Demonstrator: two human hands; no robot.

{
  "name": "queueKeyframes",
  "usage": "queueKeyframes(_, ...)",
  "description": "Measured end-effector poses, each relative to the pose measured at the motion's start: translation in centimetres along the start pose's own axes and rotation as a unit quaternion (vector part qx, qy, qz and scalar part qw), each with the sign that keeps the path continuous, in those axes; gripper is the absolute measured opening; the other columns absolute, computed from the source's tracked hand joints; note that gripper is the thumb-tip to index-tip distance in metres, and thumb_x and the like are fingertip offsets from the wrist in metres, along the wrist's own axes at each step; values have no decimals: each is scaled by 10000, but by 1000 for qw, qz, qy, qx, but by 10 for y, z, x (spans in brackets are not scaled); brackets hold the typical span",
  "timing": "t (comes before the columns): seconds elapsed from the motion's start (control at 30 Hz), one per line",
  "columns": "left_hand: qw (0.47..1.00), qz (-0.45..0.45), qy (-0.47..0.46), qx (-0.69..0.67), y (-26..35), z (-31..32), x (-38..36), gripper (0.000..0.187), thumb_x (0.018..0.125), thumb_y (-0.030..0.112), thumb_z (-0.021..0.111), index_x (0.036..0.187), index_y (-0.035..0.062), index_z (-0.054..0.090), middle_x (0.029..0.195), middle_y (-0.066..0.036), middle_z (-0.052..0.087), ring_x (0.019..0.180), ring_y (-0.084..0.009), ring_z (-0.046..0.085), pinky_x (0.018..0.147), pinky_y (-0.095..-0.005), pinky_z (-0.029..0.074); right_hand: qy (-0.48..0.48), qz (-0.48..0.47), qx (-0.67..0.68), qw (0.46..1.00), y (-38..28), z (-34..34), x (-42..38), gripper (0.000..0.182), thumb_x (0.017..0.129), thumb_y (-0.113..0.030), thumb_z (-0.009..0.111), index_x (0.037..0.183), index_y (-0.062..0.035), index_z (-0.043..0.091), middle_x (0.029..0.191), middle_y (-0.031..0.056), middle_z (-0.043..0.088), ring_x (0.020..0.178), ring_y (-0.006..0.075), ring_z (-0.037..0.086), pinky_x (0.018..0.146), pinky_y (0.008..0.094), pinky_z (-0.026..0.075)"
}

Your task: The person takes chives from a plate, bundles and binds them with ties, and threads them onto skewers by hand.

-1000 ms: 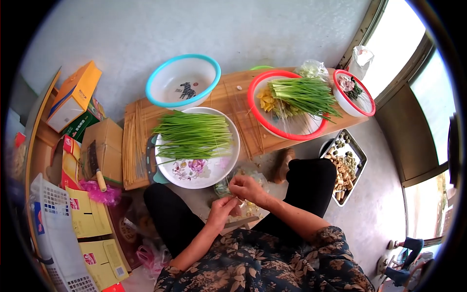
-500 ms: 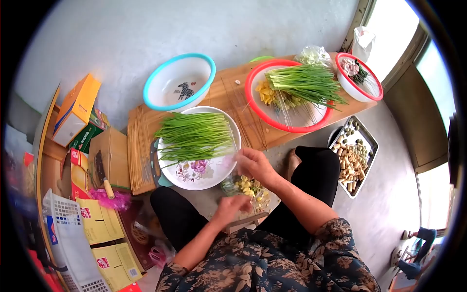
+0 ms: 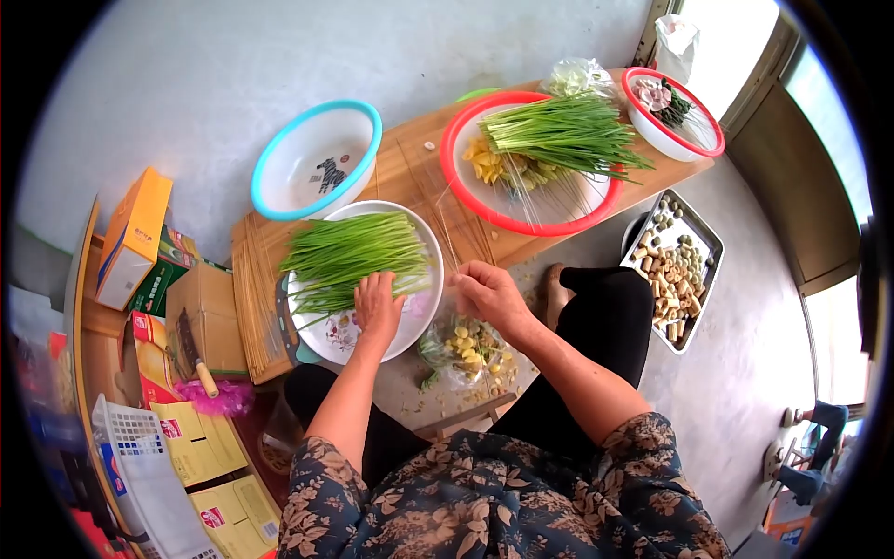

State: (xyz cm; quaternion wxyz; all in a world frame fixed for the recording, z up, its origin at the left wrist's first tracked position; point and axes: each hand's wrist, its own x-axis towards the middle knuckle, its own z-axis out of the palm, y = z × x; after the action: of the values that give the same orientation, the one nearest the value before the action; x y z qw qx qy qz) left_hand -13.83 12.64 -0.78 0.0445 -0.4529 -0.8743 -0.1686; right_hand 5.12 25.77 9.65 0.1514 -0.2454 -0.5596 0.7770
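Observation:
Green chives (image 3: 349, 252) lie in a row on a white flowered plate (image 3: 430, 279). My left hand (image 3: 377, 307) rests on the lower edge of the chives, palm down, with its fingers somewhat apart. Just right of the plate's rim, my right hand (image 3: 489, 296) is closed in a pinch on a thin skewer, which points up over the board. Below my right hand, a clear plastic bag (image 3: 456, 349) with yellow pieces lies on the floor.
A wooden board (image 3: 410, 168) carries a blue-rimmed basin (image 3: 317, 160), a red-rimmed basin (image 3: 531, 219) with more chives, and a smaller red-rimmed bowl (image 3: 672, 114). Skewers (image 3: 256, 293) lie at its left. A metal tray (image 3: 675, 270) of pieces stands right; a knife (image 3: 197, 354) lies left.
My left hand has moved up and left from above my lap onto the chives. My right hand stays near the plate's right side. The view has shifted slightly.

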Motion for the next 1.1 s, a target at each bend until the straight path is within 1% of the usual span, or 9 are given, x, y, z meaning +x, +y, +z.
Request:
queueKeyframes(0.23,998,58,-23,13,7,1,-1,429,652,135,798,1038,119,611,1008,-67,554,1004,-275,514,854,-400,391,-6,5,-33,999,0,0,5,169,959,-169,515,913,-33,604,605,10,569,513,60,495,459,211,350)
queueKeyframes(0.3,999,46,12,1,9,3,2,379,660,133,790,1004,120,631,979,-67,555,987,-270,517,848,-397,390,-1,-2,-21,1000,4,1,8,169,957,-171,518,909,-33,602,606,11,570,511,61,495,458,212,350)
queueKeyframes(0.73,993,116,-27,-19,6,9,5,128,758,85,660,855,72,578,940,-106,557,914,-301,542,809,-417,418,-6,-5,-12,1000,3,1,8,151,957,-155,521,891,-37,588,593,7,550,515,72,513,463,211,362)
queueKeyframes(0.8,989,12,-29,-145,2,4,9,101,802,79,600,891,37,576,939,-139,565,868,-345,560,768,-416,447,0,-4,-27,1000,2,-1,8,144,958,-157,525,906,-37,584,597,11,555,507,72,504,459,215,355)
queueKeyframes(0.83,989,13,-30,-145,-3,-1,13,101,802,79,600,891,37,576,939,-139,565,868,-345,560,768,-416,447,1,-4,-26,1000,3,-1,8,144,958,-157,525,906,-37,584,597,11,555,507,72,504,459,215,355)
queueKeyframes(0.9,977,57,68,-192,-8,-29,26,119,837,60,546,940,10,577,925,-172,568,844,-379,562,734,-408,461,18,-12,-27,999,6,0,9,143,960,-162,526,927,-31,576,586,3,532,490,73,476,454,221,344)
queueKeyframes(0.93,970,73,101,-209,-8,-47,34,139,849,63,539,972,27,593,903,-174,568,801,-363,569,705,-418,461,15,-11,-26,999,6,1,8,143,960,-162,526,927,-31,576,586,3,532,490,73,476,454,221,344)
queueKeyframes(1.0,955,11,117,-272,-9,-80,41,127,886,90,560,986,24,602,798,-100,567,696,-258,564,632,-336,448,25,-17,-7,1000,3,3,7,150,961,-167,529,940,-23,567,575,-6,497,475,72,443,448,228,335)
queueKeyframes(1.1,841,-127,82,-520,18,-140,31,169,942,177,579,975,16,621,659,57,475,566,-31,427,502,-191,320,14,-3,-17,1000,-3,6,4,168,965,-183,521,962,-26,582,582,-27,457,489,54,399,454,219,307)
